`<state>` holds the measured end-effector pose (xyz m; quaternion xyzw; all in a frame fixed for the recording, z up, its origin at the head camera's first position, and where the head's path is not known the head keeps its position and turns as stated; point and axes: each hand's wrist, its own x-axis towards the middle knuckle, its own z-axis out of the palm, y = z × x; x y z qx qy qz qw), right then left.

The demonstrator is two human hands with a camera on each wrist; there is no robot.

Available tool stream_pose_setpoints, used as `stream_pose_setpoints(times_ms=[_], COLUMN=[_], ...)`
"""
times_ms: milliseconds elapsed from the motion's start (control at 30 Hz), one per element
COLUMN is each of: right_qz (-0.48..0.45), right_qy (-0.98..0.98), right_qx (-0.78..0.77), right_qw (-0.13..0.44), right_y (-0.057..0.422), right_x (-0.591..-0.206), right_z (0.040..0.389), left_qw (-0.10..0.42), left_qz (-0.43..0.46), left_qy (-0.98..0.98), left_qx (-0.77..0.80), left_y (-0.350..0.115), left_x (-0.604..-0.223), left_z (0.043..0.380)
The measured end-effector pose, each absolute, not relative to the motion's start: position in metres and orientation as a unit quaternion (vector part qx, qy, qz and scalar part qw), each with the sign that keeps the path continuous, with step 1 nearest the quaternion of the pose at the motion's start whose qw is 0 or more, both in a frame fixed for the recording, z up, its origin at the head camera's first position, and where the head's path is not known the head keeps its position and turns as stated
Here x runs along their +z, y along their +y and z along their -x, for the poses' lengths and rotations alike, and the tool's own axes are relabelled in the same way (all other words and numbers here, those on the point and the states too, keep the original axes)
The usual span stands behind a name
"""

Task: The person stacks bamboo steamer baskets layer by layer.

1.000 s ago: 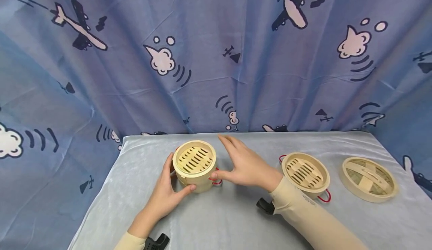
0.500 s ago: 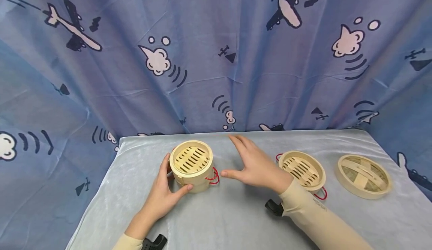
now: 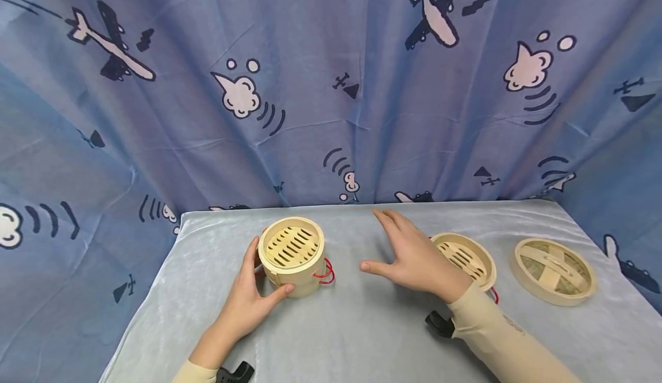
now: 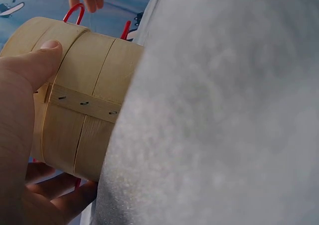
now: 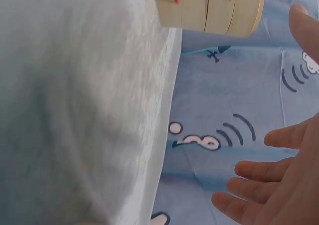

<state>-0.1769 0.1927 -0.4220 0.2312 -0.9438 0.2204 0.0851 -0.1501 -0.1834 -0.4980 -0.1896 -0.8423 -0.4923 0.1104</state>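
Observation:
A stack of two small round bamboo steamer baskets [image 3: 306, 280] stands on the left part of the table, red cord loops [image 3: 327, 274] at its side. The upper basket's slatted floor faces up. My left hand [image 3: 248, 302] grips the stack from the left, thumb [image 4: 47, 60] across the front wall and fingers [image 4: 60, 190] round the far side. Apart from the stack, to its right, my right hand [image 3: 416, 256] hovers with fingers spread and nothing in it. In the right wrist view the stack's wall [image 5: 209, 8] shows beyond that hand.
Partly behind my right hand and forearm sits another slatted steamer basket [image 3: 472, 259] with red cord. Farther right lies a round bamboo lid [image 3: 555, 271] with a strap handle. A grey cloth [image 3: 331, 337] covers the table; a blue printed curtain [image 3: 300, 84] hangs behind.
My right hand has let go of the stack's right side and moved away to the right, now overlapping the third basket in the head view. The left hand keeps its grip.

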Motion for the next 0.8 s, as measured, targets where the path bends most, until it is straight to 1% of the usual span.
stream_pose_setpoints(times_ms=[267, 500, 700, 800], right_qz=[-0.200, -0.178, -0.171, -0.172], right_qy=[-0.951, -0.958, -0.965, -0.968], right_qx=[0.223, 0.219, 0.190, 0.167], right_qw=[0.076, 0.055, 0.058, 0.070], right_y=[0.216, 0.234, 0.250, 0.258], right_x=[-0.428, -0.430, -0.429, -0.430], right_z=[0.172, 0.164, 0.158, 0.157], left_qw=[0.112, 0.115, 0.114, 0.117], left_qz=[0.190, 0.192, 0.194, 0.196], left_qy=[-0.846, -0.848, -0.848, -0.847], left_qx=[-0.486, -0.480, -0.479, -0.479], left_y=[-0.185, -0.186, -0.186, -0.186], left_x=[-0.498, -0.499, -0.500, -0.500], left_z=[0.149, 0.149, 0.150, 0.151])
